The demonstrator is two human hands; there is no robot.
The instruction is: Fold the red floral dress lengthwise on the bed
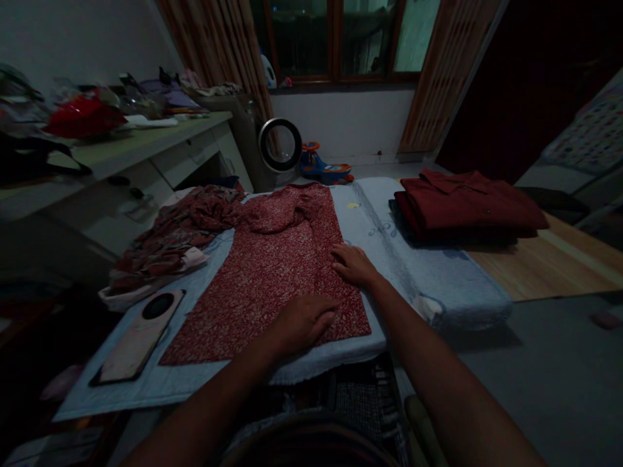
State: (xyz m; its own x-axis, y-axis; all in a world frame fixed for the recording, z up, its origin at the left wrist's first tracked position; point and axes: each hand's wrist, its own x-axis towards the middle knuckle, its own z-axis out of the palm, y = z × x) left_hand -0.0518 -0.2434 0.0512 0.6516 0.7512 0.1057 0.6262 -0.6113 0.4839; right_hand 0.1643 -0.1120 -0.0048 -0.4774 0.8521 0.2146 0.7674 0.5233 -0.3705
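"How do the hands sit?"

"Both are palm down on the red garment (272, 279). The left hand (306, 321) rests near its near hem, fingers loosely together; the right hand (354, 264) is farther off, at the right edge, thumb apart from the fingers. I see no cloth pinched in either."

"Why there?"

"Probably to steady or smooth it: the near part lies flat and fans wide, while the far part is bunched."

"And around it?"

"It lies on a blue sheet (452, 279). The phone (141, 337) sits back up on the near left, apart from the garment, perhaps to keep it off the cloth. A rumpled patterned pile (189, 220) crowds the far left. The folded stack (472, 204) stands on the far right, likely set aside to stay neat."

"Room to move?"

"More on the right: a strip of sheet runs between garment and stack. The near hem lies close to the sheet's near edge, so there's little room there. On the left, the phone and pile narrow things."
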